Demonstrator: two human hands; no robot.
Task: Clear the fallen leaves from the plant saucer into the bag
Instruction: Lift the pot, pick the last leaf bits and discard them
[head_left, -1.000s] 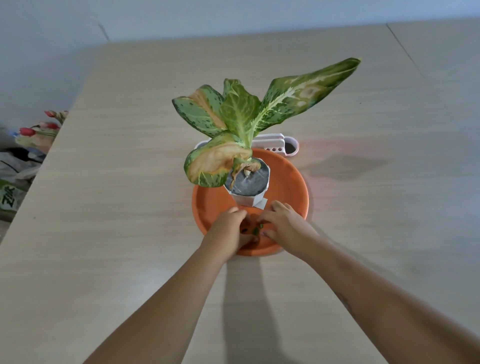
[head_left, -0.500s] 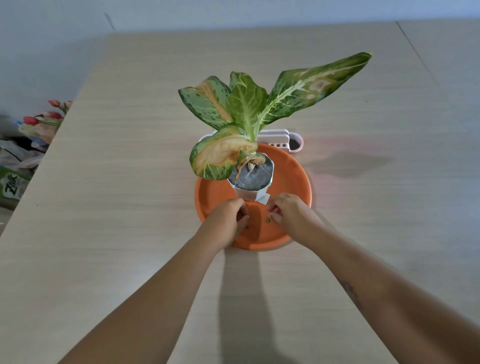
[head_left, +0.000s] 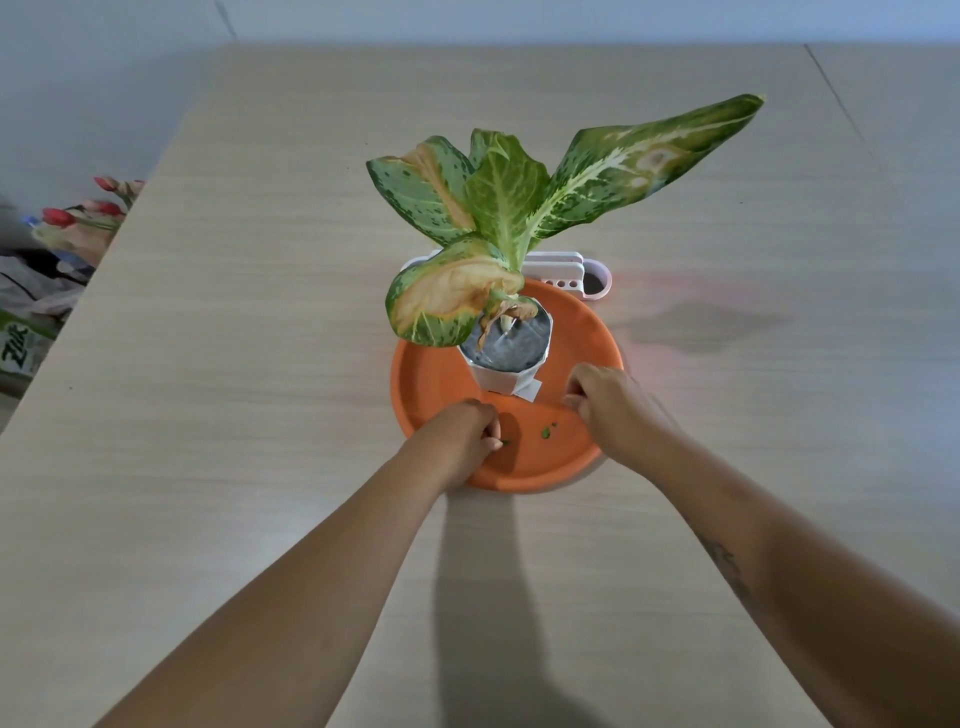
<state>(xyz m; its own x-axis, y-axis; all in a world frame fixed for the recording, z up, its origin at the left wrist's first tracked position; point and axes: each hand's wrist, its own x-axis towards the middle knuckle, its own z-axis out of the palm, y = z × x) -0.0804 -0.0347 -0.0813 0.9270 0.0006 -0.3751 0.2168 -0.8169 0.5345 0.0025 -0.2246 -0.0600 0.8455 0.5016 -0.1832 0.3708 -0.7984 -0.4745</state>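
Observation:
An orange plant saucer (head_left: 431, 379) sits mid-table with a white paper-wrapped pot (head_left: 506, 371) on it, holding a plant (head_left: 498, 208) with green speckled leaves, one of them yellowed. A few small green leaf scraps (head_left: 547, 431) lie on the saucer's near part. My left hand (head_left: 460, 439) rests on the near left rim, fingers closed, with a green scrap showing at its fingertips. My right hand (head_left: 608, 405) is on the right side of the saucer, fingers curled down next to the pot; what is under them is hidden.
A white and pink holder (head_left: 582, 275) stands right behind the saucer. Past the table's left edge are red artificial flowers (head_left: 78, 213), a crumpled plastic bag (head_left: 31, 291) and a green package (head_left: 15, 353). The wooden table (head_left: 234, 364) extends all around.
My hands have drawn apart: the right one moved right and further back beside the pot, the left stayed at the near left rim. Green scraps now lie uncovered between them.

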